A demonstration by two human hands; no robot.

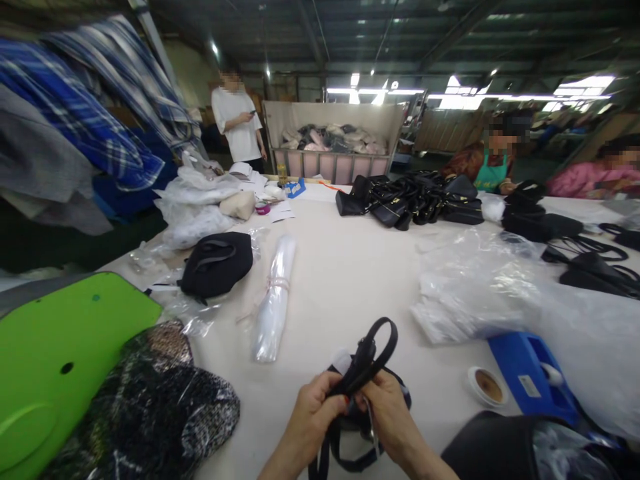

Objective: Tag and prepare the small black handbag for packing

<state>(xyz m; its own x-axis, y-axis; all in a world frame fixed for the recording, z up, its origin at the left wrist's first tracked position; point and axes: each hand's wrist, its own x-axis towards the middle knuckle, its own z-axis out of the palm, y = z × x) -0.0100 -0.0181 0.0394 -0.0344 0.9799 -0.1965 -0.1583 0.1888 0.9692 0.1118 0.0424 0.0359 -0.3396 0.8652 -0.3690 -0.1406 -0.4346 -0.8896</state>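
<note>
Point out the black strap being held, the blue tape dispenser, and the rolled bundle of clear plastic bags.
black strap (pixel 377 350): head view, on the raised loop above the hands.
blue tape dispenser (pixel 525 377): head view, on its blue top face.
rolled bundle of clear bags (pixel 276 297): head view, on its middle, just below the tie.

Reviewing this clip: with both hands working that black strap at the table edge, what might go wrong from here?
1. The black strap is pinched between the left hand and right hand, with loops hanging below; they may tangle.
2. The tape roll and blue dispenser sit close to the right hand; a sideways move might knock them.
</note>
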